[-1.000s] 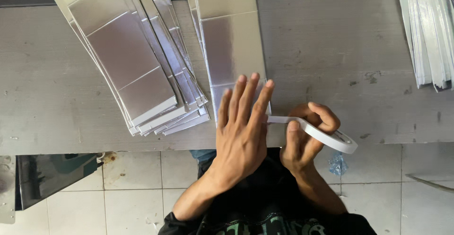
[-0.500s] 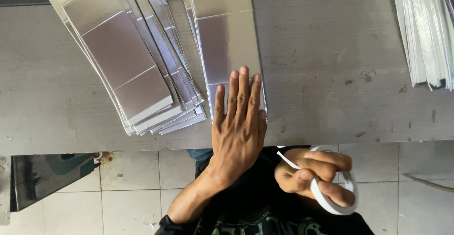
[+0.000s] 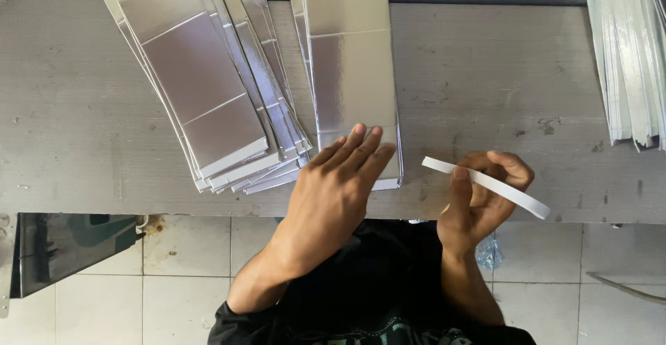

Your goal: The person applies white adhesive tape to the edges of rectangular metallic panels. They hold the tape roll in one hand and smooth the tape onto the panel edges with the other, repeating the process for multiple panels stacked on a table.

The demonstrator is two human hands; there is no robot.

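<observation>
My left hand [image 3: 338, 185] lies flat, fingers together, on the near end of a long silver foil-faced sheet [image 3: 350, 67] that sits on the grey workbench [image 3: 485, 95]. My right hand [image 3: 480, 199] hovers just to the right of that sheet, over the bench's front edge, and grips a white roll of tape [image 3: 490, 184] seen edge-on, with its loose end pointing left toward the sheet.
A fanned pile of several silver sheets [image 3: 201, 88] lies left of the pressed sheet. Another stack of silvery sheets [image 3: 628, 53] sits at the right end of the bench. A dark shiny panel [image 3: 66, 248] stands on the tiled floor [image 3: 180, 268] lower left.
My right hand came back up from below the bench edge with the tape roll to beside the sheet. My left hand slid down the sheet and closed its fingers together.
</observation>
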